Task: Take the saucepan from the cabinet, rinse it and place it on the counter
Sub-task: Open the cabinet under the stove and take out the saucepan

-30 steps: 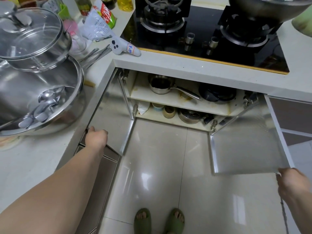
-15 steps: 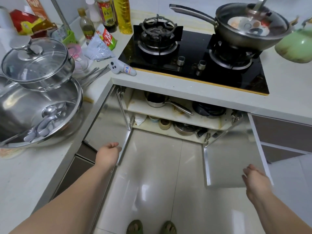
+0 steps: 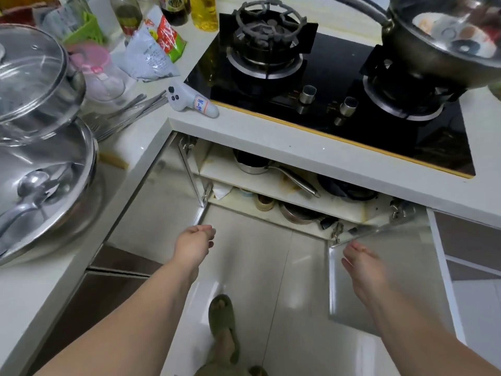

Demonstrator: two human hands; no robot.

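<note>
Nearest to me, at the bottom of the view, my two bare forearms reach forward over a pale tiled floor (image 3: 244,267). My left hand (image 3: 193,244) hangs loosely curled and holds nothing, just off the lower corner of the left cabinet door (image 3: 160,202). My right hand (image 3: 362,267) is spread flat and empty in front of the right cabinet door (image 3: 393,267). Both doors stand swung wide. Beyond them, on the upper shelf (image 3: 244,177) of the cabinet, sits the saucepan (image 3: 250,162), its long metal handle (image 3: 296,180) pointing out toward the right. A dark pan (image 3: 347,189) lies just beside it. I judge the reach for the saucepan is the step in hand. I would bend low, take the handle near its free end with my right hand, then draw it straight out, clear of the dark pan. Farthest off, above, is the gas stove (image 3: 339,85).
</note>
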